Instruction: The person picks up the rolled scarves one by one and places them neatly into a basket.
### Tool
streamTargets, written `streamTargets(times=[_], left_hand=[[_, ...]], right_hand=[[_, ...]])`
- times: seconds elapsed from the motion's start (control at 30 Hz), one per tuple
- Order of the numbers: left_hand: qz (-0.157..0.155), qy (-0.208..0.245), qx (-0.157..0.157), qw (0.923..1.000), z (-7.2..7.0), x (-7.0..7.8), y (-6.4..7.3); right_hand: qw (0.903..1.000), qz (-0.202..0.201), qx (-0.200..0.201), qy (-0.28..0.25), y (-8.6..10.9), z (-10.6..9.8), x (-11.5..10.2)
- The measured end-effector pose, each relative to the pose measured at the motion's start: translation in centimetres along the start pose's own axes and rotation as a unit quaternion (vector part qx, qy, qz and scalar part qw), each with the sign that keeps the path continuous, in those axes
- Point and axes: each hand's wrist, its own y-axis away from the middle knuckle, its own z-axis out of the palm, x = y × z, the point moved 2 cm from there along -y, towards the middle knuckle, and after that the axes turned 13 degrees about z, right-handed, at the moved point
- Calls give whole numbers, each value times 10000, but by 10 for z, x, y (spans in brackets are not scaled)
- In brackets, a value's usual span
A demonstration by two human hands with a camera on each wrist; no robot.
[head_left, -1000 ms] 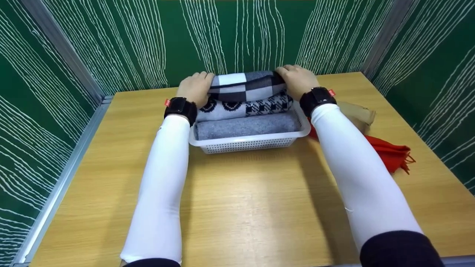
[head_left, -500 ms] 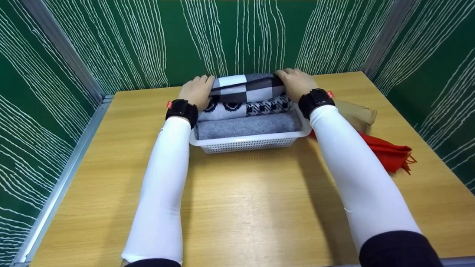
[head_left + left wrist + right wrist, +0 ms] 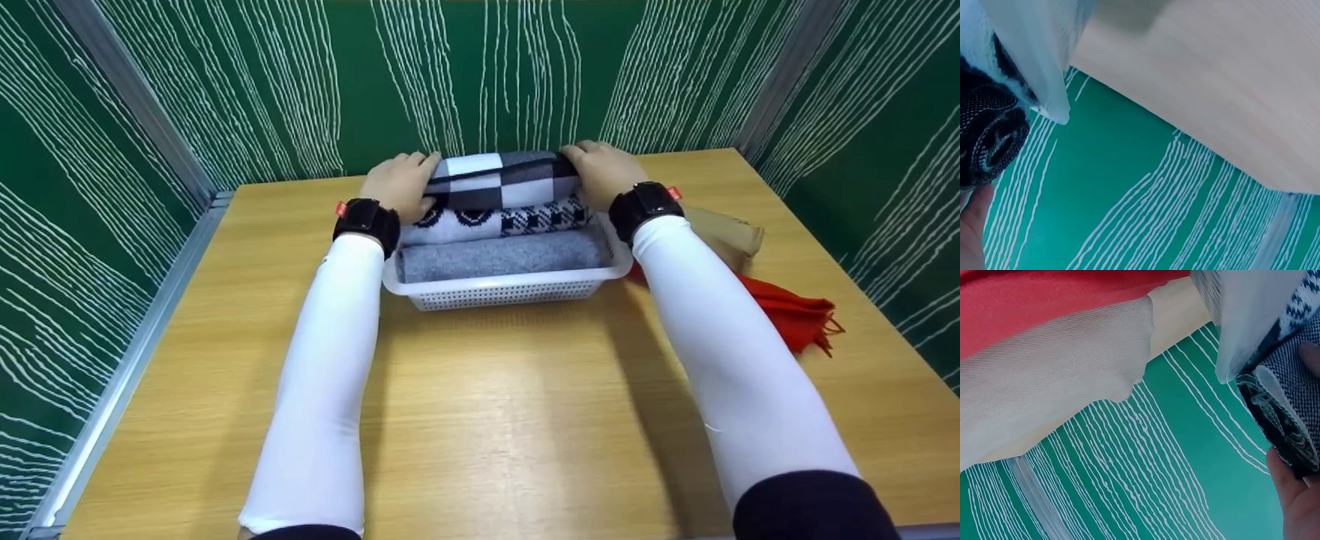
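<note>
A rolled scarf point(image 3: 502, 180) in black, white and grey checks lies across the back of a white plastic basket point(image 3: 506, 289), overlapping its far side. My left hand point(image 3: 399, 186) grips the left end; its spiral layers show in the left wrist view, with my fingertips point(image 3: 978, 216) just beneath. At the opposite end my right hand point(image 3: 606, 174) holds the scarf, fingers point(image 3: 1283, 481) under its folded edge in the right wrist view. In front of it, inside the basket, lie a black-and-white patterned roll point(image 3: 544, 219) and a plain grey roll point(image 3: 506, 253).
Right of the basket, partly behind my right arm, lie a red fringed scarf point(image 3: 795, 319) and a beige cloth point(image 3: 724, 234). Green panels point(image 3: 517, 75) with white lines enclose the wooden table point(image 3: 502, 420) at the back and sides.
Both hands and the checked scarf have come down slightly toward the basket, mostly during the first half second. The other rolls keep their places.
</note>
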Motion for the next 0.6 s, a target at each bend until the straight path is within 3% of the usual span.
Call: streamTargets(times=[0.43,0.6], left_hand=[[74,-84,310,9995,-9,2,4],[155,-103,586,9981,-12,2,4]], right_hand=[[9987,-291,335,250,4,-3,1],[9945,-517,844,335,3,-3,-3]])
